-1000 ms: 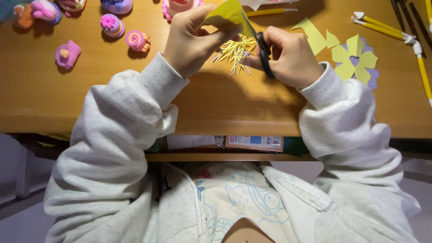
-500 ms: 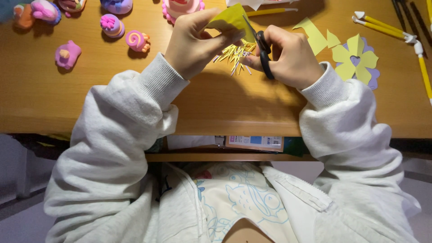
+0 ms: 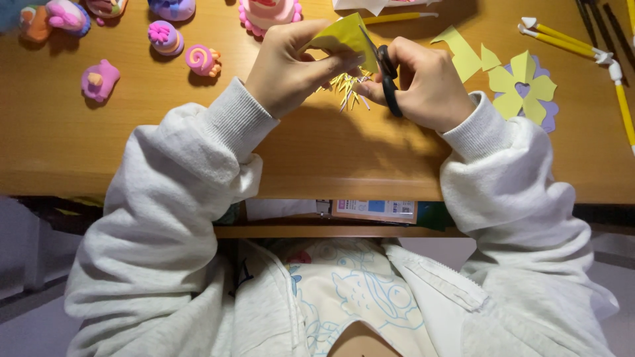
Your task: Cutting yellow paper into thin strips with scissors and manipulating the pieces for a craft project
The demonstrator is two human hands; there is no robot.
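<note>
The tabletop [image 3: 99, 152] carried all items. Both forearms, in grey sleeves, extended forward from the body and converged above the centre of the tabletop. The left hand [image 3: 288, 66] was raised, its wrist bent inward, with the fingers [image 3: 331, 63] clamped on a folded yellow paper [image 3: 344, 41]. The right hand [image 3: 430, 82] sat just beside it, fingers closed through the black handles of the scissors [image 3: 387, 79], the blades meeting the paper's edge. Thin yellow strips [image 3: 347, 84] hung below the paper, between both hands. A yellow paper flower [image 3: 519, 86] lay to the right, small clay figures [image 3: 165, 36] to the left.
</note>
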